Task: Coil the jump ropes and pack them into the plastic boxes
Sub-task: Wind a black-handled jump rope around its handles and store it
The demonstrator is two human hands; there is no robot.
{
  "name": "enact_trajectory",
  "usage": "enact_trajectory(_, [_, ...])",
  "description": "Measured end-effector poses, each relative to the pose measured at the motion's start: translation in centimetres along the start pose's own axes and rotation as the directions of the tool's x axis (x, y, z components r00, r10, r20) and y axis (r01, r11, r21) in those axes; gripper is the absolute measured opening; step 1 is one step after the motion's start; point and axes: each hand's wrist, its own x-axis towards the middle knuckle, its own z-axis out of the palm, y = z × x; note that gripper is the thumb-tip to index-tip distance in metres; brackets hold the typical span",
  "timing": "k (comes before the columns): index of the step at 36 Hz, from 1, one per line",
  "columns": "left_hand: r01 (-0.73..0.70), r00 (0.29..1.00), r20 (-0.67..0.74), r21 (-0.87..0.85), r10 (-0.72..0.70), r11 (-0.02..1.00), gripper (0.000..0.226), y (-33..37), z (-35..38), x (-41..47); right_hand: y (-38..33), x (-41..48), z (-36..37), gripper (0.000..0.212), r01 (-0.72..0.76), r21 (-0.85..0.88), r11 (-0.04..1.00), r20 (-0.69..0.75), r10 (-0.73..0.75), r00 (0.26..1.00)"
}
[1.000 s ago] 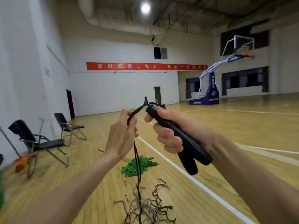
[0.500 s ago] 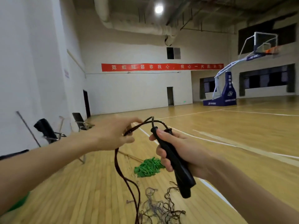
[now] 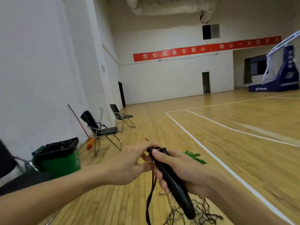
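Observation:
My right hand grips the black jump rope handles, held together and slanting down to the right. My left hand is closed on the black rope right at the handles' top end; a loop of that rope hangs down below both hands. A tangle of thin brown rope lies on the wooden floor under the handles. A green jump rope pile lies on the floor just beyond my right hand. No plastic box is in view.
A green bin with a black liner stands at the left by the wall. Two folding chairs and a broom stand along that wall. A basketball hoop base is far right. White court lines cross the floor.
The view swung left and down, bringing the green bin into sight. My left hand moved in from arm's length to meet the handle tops, and both hands dropped lower.

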Motion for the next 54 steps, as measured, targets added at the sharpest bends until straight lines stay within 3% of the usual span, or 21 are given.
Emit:
enact_trajectory(3, [0.072,0.997,-0.007,-0.08,-0.073,0.994,0.021,0.4,-0.7,0.7,-0.9,0.8,-0.8,0.04,-0.028,0.007,1.0,0.013,0.028,1.0])
enact_trajectory(7, [0.163,0.984,-0.005,-0.349,-0.176,0.923,0.016,0.1,-0.6,0.1,-0.9,1.3,-0.8,0.045,-0.069,0.044,0.997,0.024,0.068,0.997])
enact_trajectory(10, [0.182,0.971,-0.018,-0.588,-0.237,0.788,0.023,0.1,0.8,-1.8,-0.6,0.9,0.3,0.043,-0.117,0.051,0.992,0.083,0.113,0.99])
enact_trajectory(13, [0.162,0.965,0.017,-0.826,-0.263,0.54,0.021,0.4,2.6,-3.9,0.1,-0.3,1.1,0.031,-0.102,0.014,0.995,0.172,0.098,0.98])
enact_trajectory(16, [0.121,0.969,0.018,-0.903,-0.245,0.412,0.014,1.0,3.2,-5.1,1.2,-1.5,1.5,0.02,-0.069,-0.037,0.997,0.173,0.074,0.982])
enact_trajectory(18, [0.145,0.952,0.027,-0.917,-0.304,0.373,0.024,2.1,3.7,-5.7,1.9,-2.7,2.1,0.017,-0.058,-0.074,0.996,0.157,0.068,0.985])
enact_trajectory(20, [0.184,0.915,0.0,-0.89,-0.404,0.418,0.035,3.4,4.3,-6.4,2.5,-3.9,2.8,0.016,-0.047,-0.103,0.994,0.149,0.062,0.987])
enact_trajectory(22, [0.172,0.905,-0.065,-0.847,-0.42,0.503,0.032,4.4,4.9,-7.2,3.2,-5.3,3.7,0.009,-0.039,-0.125,0.991,0.157,0.059,0.986])
enact_trajectory(28, [0.067,0.943,-0.137,-0.816,-0.303,0.575,0.023,5.9,6.0,-10.5,5.8,-10.2,6.0,0.015,-0.088,-0.144,0.986,0.189,0.115,0.975])
enact_trajectory(31, [-0.005,0.952,-0.205,-0.753,-0.228,0.658,0.02,6.7,5.9,-12.4,7.0,-12.8,7.6,0.023,-0.13,-0.168,0.977,0.171,0.159,0.972])
enact_trajectory(35, [-0.078,0.928,-0.344,-0.557,-0.144,0.827,0.027,7.4,6.3,-14.3,8.0,-14.8,8.2,0.023,-0.124,-0.159,0.979,0.18,0.153,0.972])
enact_trajectory(38, [-0.156,0.868,-0.486,-0.461,-0.102,0.874,0.022,7.0,7.1,-15.5,8.8,-14.5,8.1,0.021,-0.142,-0.124,0.982,0.265,0.171,0.949])
enact_trajectory(43, [-0.153,0.818,-0.543,-0.526,-0.191,0.837,0.021,4.3,8.3,-16.0,10.9,-12.4,8.3,0.024,-0.187,-0.073,0.98,0.287,0.2,0.937])
enact_trajectory(47, [-0.085,0.825,-0.452,-0.692,-0.339,0.717,0.033,2.5,10.3,-15.7,12.2,-10.8,8.4,0.027,-0.216,-0.015,0.976,0.249,0.213,0.945])
enact_trajectory(50, [-0.014,0.864,-0.355,-0.726,-0.356,0.688,0.048,1.6,11.8,-15.2,13.2,-9.7,8.0,0.03,-0.26,0.014,0.965,0.209,0.252,0.945])
enact_trajectory(54, [0.057,0.863,-0.308,-0.727,-0.399,0.684,0.059,-0.3,13.8,-14.6,15.1,-8.4,7.8,0.017,-0.323,0.074,0.943,0.149,0.31,0.939])
